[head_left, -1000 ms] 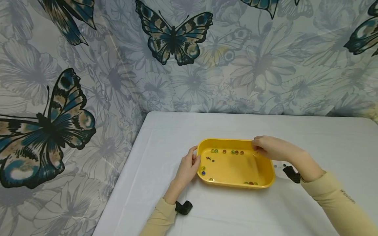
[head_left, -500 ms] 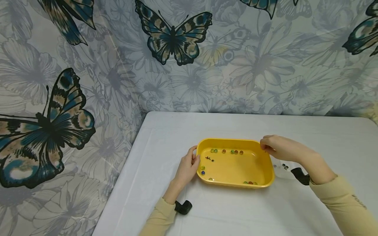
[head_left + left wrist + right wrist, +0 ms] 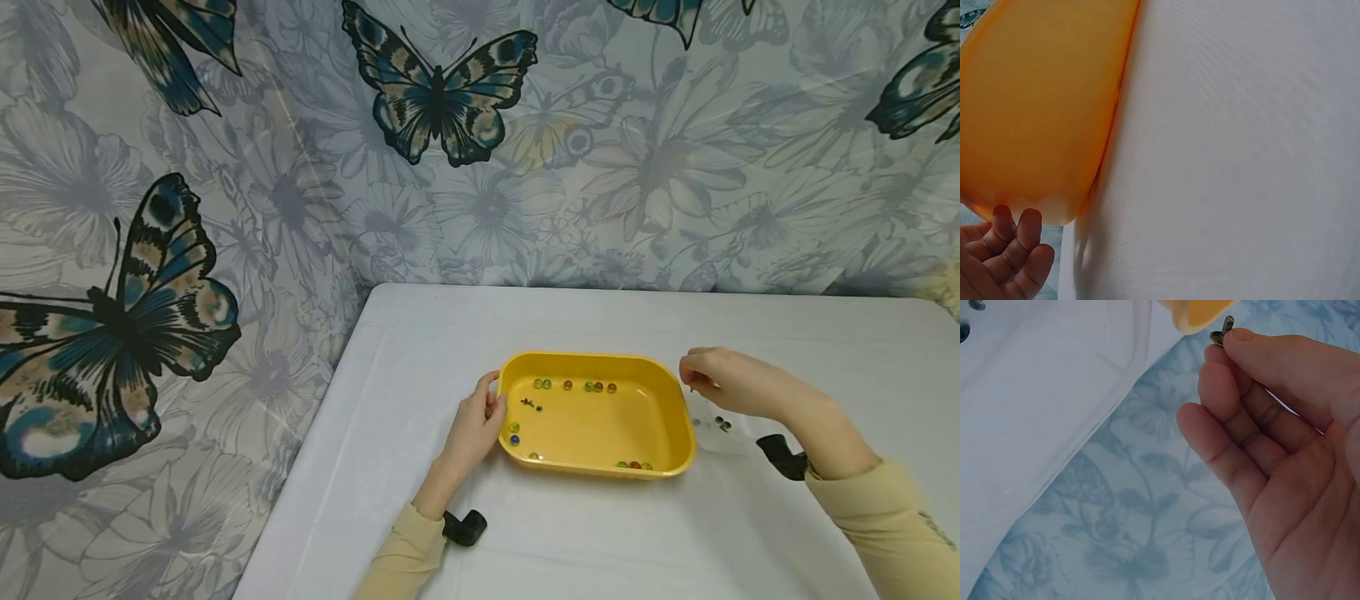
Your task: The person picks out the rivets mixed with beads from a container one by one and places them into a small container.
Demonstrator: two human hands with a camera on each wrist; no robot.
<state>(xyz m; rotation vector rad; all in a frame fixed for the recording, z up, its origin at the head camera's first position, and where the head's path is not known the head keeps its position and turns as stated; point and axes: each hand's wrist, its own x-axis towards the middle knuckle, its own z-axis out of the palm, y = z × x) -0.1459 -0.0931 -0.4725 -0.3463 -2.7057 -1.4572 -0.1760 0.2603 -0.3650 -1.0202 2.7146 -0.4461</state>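
A yellow tray (image 3: 592,417) with several glass marbles (image 3: 598,387) along its edges stands on the table. Small dark pieces (image 3: 529,403) lie at its left inside. My left hand (image 3: 472,425) holds the tray by its left end, fingertips (image 3: 1030,228) against the outer wall in the left wrist view. Just beyond the tray's far right corner, my right hand (image 3: 738,383) pinches a small dark, shiny, forked piece (image 3: 1221,332) between thumb and forefinger. Its exact kind I cannot tell. Below that hand is a clear plastic container (image 3: 731,442) with several similar dark bits (image 3: 722,423).
The white-covered table (image 3: 600,542) extends around the tray, its far edge against a wall (image 3: 487,225) with butterfly and flower patterns. Each wrist carries a black camera (image 3: 465,527).
My right hand has moved right, from over the tray's far right corner to beside it, above the clear container. The left hand and the tray have stayed in place.
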